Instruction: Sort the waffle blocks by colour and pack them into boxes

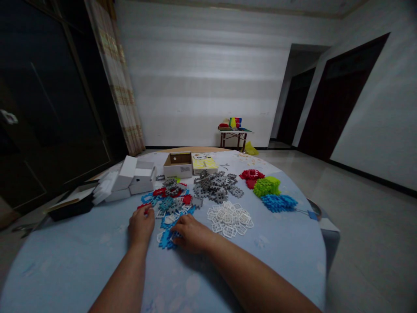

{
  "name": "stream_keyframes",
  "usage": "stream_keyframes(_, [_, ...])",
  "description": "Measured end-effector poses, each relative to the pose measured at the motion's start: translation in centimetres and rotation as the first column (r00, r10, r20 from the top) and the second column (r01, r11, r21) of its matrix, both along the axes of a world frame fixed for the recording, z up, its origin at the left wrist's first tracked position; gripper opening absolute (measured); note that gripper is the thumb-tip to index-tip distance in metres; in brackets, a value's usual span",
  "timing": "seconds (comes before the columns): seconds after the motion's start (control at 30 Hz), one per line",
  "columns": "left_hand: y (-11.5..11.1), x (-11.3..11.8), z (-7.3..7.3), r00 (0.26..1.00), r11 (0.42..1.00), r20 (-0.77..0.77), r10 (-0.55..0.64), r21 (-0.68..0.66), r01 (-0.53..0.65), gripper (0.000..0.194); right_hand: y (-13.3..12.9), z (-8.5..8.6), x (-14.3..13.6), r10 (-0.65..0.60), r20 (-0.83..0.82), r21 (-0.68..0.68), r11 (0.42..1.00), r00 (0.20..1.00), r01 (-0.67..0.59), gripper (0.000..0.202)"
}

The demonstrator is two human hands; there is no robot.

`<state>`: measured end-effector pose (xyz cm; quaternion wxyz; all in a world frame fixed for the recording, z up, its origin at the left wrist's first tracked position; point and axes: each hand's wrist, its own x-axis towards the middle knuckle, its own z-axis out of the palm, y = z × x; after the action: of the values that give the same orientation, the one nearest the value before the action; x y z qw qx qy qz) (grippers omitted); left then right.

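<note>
My left hand (pixel 142 225) is at the near left of a mixed pile, fingers curled, right beside a red interlocking plastic piece (pixel 143 205). Whether that piece is in its grasp is hidden. Over the near end of the pile, my right hand (pixel 191 233) has its fingers bent and closed on a blue interlocking plastic piece (pixel 167 240). Between and beyond the hands lie mixed blue, red, white and teal pieces (pixel 167 203). A heap of white lattice pieces (pixel 230 218) lies to the right of my right hand.
Grey pieces (pixel 215 184) are heaped beyond the white ones. Red (pixel 252 174), green (pixel 267 187) and blue (pixel 279 203) stacks sit at the right. An open box (pixel 177 171), a yellow lid (pixel 204 164), white cartons (pixel 125 178) and a black tray (pixel 70 204) stand farther back and left.
</note>
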<state>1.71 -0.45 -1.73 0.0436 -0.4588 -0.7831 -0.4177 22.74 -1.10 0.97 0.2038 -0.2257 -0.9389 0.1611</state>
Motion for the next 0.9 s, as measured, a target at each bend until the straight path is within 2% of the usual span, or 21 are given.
stream_keyframes(0.13, [0.0,0.0,0.0,1.0,1.0,-0.005,0.004,-0.019,-0.004,0.039,0.6,0.5,-0.2,0.029,0.039,0.025,0.999,0.999,-0.03,0.026])
stream_keyframes(0.37, [0.0,-0.1,-0.1,1.0,1.0,-0.008,0.014,-0.025,-0.014,0.037,1.4,0.9,-0.5,0.012,0.043,-0.08,0.997,0.999,-0.009,0.027])
stream_keyframes(0.47, [0.1,-0.1,-0.1,1.0,1.0,-0.014,0.005,-0.019,-0.006,0.037,1.4,0.9,-0.6,0.008,-0.018,-0.152,0.988,1.0,-0.011,0.024])
stream_keyframes(0.6, [0.2,-0.2,-0.3,1.0,1.0,-0.017,0.006,-0.007,-0.006,0.034,1.7,1.6,0.3,-0.034,-0.188,-0.297,0.955,0.982,-0.024,0.014])
stream_keyframes(0.73, [0.3,-0.3,-0.5,1.0,1.0,-0.023,0.005,0.01,-0.005,0.034,2.9,3.1,3.8,-0.183,-0.335,-0.434,0.901,0.924,0.022,0.011])
stream_keyframes(0.9, [0.3,0.3,0.1,0.998,0.999,-0.05,-0.028,0.04,0.03,0.035,4.6,4.4,10.9,-0.353,-0.328,-0.348,0.908,0.876,0.235,0.01])
